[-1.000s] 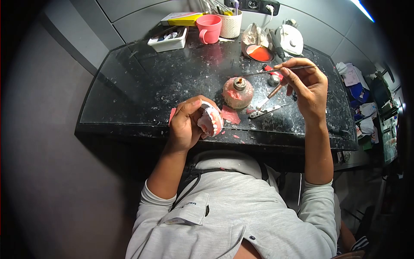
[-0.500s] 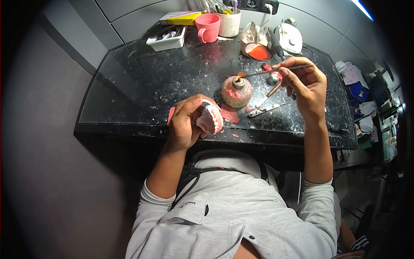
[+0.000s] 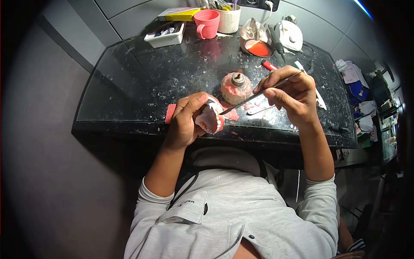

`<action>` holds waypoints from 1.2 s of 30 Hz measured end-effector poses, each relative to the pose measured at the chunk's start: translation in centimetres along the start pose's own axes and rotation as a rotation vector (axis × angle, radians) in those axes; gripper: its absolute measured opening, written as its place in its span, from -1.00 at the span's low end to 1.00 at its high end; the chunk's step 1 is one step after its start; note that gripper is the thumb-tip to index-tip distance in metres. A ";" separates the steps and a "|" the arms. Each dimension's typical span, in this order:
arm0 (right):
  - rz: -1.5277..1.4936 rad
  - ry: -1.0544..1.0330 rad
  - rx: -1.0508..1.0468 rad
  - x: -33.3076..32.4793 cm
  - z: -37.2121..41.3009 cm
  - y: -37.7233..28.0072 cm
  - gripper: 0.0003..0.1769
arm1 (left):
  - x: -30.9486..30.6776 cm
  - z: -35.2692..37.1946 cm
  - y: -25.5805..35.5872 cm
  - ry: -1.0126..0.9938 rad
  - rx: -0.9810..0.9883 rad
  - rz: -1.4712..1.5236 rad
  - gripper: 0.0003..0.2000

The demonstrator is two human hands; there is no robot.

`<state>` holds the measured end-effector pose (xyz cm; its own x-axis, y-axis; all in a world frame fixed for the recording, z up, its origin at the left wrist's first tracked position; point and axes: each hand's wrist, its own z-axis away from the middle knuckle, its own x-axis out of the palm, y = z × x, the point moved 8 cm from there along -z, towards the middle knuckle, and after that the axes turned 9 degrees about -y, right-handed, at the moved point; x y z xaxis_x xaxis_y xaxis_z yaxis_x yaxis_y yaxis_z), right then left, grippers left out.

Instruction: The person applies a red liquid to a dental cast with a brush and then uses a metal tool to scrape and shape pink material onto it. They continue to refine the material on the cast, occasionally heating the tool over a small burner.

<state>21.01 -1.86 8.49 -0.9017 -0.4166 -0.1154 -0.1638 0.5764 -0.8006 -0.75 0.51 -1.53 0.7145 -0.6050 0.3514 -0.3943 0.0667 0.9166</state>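
My left hand [image 3: 183, 118] is wrapped round a dental model [image 3: 208, 120], a white plaster cast with pink wax and a row of white teeth, held over the front of the desk. In my right hand [image 3: 295, 97] is a thin metal wax spatula [image 3: 252, 97], gripped like a pen. Its dark tip points down-left, right at the outer side of the teeth. Just behind the model stands a squat alcohol burner [image 3: 236, 91], smeared with pink wax. Pink wax pieces lie on the desk, one sheet [image 3: 170, 113] beside my left hand and another [image 3: 232, 114] beneath the spatula.
At the back of the black desk [image 3: 129, 95] stand a white tray [image 3: 166, 39], a pink mug [image 3: 207, 25] and a woven holder [image 3: 228, 21] with tools. Further right are a dish of red material [image 3: 260, 48], a dark handpiece [image 3: 276, 39] and a white mask [image 3: 290, 36].
My right hand has come down, carrying the spatula tip from the burner's flame to the teeth on the model. My left hand still holds the model, almost unmoved. No flame shows at the wick now.
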 end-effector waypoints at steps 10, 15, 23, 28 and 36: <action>0.025 -0.033 0.048 0.5 -0.1 0.1 -0.86 | 0.2 0.0 0.0 0.017 -0.013 -0.010 -0.56; -0.006 -0.031 0.090 0.5 0.0 0.2 -0.84 | 0.2 0.1 0.1 0.032 -0.022 -0.025 -0.56; -0.037 -0.069 0.053 0.1 0.0 0.2 -0.84 | 0.2 0.1 0.2 0.017 -0.027 -0.022 -0.57; -0.049 -0.027 0.079 0.6 0.0 0.1 -0.84 | 0.1 0.0 -0.1 0.013 -0.021 -0.028 -0.56; -0.043 -0.017 0.078 0.5 0.0 0.1 -0.83 | 0.1 0.0 -0.1 0.003 -0.020 -0.011 -0.56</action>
<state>20.56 -2.03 8.33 -0.8874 -0.4523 -0.0894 -0.1701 0.5014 -0.8483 -0.70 0.43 -1.58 0.7208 -0.6031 0.3416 -0.3744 0.0759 0.9241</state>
